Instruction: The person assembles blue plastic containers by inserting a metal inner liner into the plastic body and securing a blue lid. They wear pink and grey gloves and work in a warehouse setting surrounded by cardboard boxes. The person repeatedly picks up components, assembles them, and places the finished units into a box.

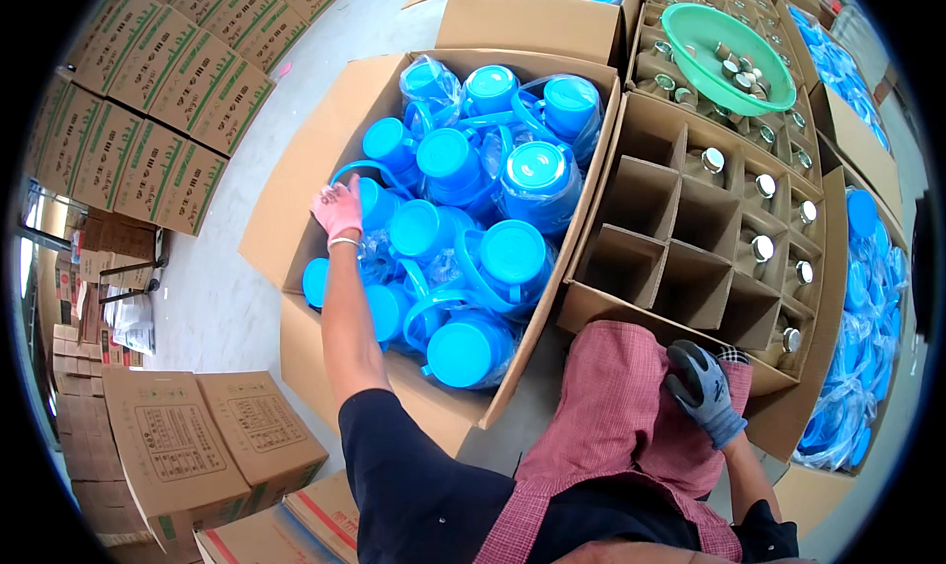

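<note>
The pink-gloved left hand [338,212] touches a blue jug [375,205] near the left edge of the carton [301,165]; I cannot tell whether it grips. The grey-gloved right hand [702,392] rests loosely on the apron [606,392]. Stacked boxes [168,66] bear green print.

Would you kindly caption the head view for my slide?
Gloved left hand at blue jugs in a carton; gloved right hand on apron.

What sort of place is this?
Likely a warehouse or packing area: printed cartons stacked at the left, an open box of blue lidded containers, and a divided carton partly filled with silver-capped containers.
</note>
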Demonstrator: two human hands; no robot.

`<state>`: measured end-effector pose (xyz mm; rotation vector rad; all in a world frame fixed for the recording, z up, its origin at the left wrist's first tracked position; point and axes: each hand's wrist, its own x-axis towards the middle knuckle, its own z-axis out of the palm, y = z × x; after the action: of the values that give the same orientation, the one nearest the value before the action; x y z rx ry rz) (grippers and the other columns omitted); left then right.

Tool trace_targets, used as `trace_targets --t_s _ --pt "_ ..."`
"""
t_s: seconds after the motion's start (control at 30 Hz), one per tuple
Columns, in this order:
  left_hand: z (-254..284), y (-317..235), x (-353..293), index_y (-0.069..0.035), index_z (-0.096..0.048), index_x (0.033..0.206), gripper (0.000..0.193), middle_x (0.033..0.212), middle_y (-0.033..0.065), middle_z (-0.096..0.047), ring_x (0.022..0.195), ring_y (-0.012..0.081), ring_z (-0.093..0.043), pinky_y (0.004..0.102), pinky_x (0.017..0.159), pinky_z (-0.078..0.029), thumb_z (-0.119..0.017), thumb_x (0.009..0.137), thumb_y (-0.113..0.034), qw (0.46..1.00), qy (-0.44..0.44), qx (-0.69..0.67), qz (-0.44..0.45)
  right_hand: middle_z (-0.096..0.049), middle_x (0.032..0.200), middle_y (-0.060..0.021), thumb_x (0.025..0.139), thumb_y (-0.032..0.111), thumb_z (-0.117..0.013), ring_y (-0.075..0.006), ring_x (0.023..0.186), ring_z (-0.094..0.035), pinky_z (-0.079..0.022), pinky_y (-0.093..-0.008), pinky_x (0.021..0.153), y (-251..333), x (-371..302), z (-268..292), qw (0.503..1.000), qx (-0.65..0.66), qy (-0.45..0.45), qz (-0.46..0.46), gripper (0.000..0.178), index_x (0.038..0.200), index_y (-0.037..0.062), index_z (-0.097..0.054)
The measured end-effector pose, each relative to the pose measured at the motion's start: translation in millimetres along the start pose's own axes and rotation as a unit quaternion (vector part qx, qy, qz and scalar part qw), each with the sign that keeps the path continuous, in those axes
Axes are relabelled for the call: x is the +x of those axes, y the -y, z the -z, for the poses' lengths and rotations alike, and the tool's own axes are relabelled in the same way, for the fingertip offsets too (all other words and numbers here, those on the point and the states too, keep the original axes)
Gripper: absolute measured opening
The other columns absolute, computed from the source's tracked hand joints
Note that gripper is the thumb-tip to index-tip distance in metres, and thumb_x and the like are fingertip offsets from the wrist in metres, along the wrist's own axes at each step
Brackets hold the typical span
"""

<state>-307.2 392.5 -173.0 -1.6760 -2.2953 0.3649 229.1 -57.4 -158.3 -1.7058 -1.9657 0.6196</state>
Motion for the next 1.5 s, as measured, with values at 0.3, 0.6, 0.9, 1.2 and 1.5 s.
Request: trace_targets --t_s 0.3,0.6,0.9,1.2,1.5 --pt "-63.0 12.0 49.6 -0.018 -0.052 0.136 0.042 0.125 0.0094 -0.062 0.105 0.0244 -0.062 0.0423 0.085 -0.051 -0.046 0.097 -0.035 0.884 -0.288 -0.099 -0.355 -0.057 0.122 -0.0202 0.083 0.018 -0.069 -0.0407 0.109 -0.055 -0.046 -0.0474 0.093 -29.8 -52.2 71.3 0.984 -0.103 -0.138 -0.049 0.044 0.124 0.0063 -0.057" --pt "14.6 4.0 -216.2 0.003 -0.046 0.136 0.05 0.134 0.0237 -0.051 0.121 0.0375 -0.05 0.0415 0.102 -0.04 -0.054 0.098 -0.028 0.926 -0.133 -0.275 -0.222 -0.047 0.138 -0.0172 0.083 0.026 -0.069 -0.0373 0.126 -0.046 -0.037 -0.0455 0.106 -142.4 -269.8 163.6 0.839 -0.295 -0.314 -0.331 0.047 0.126 0.0106 -0.057" --pt "140.2 -89.5 -426.7 0.005 -0.051 0.13 0.038 0.134 0.0212 -0.051 0.124 0.034 -0.047 0.04 0.107 -0.034 -0.052 0.096 -0.014 0.788 -0.061 -0.507 -0.344 -0.028 0.154 -0.0122 0.074 0.047 -0.071 -0.037 0.144 -0.019 -0.016 -0.0645 0.11 -244.2 -324.0 174.4 0.718 -0.25 -0.238 -0.605 0.076 0.14 0.0199 -0.044" --pt "218.6 -159.2 -517.7 0.0 -0.054 0.128 0.036 0.132 0.0168 -0.053 0.126 0.0321 -0.046 0.04 0.107 -0.034 -0.054 0.092 -0.006 0.698 -0.011 -0.506 -0.506 -0.059 0.12 -0.0091 0.084 0.022 -0.065 -0.0278 0.09 -0.065 -0.054 -0.0373 0.071 -163.4 -353.5 212.5 0.775 -0.434 -0.422 -0.185 0.041 0.125 0.0192 -0.06" --pt "361.1 -266.5 -553.9 0.003 -0.048 0.134 0.04 0.132 0.0137 -0.054 0.121 0.0244 -0.053 0.0341 0.103 -0.04 -0.045 0.1 -0.017 0.399 0.204 -0.675 -0.586 -0.066 0.096 -0.0132 0.084 0.021 -0.067 -0.0323 0.087 -0.064 -0.052 -0.0416 0.074 122.3 -266.6 470.9 0.721 -0.507 -0.443 0.164 0.027 0.108 0.0089 -0.063"
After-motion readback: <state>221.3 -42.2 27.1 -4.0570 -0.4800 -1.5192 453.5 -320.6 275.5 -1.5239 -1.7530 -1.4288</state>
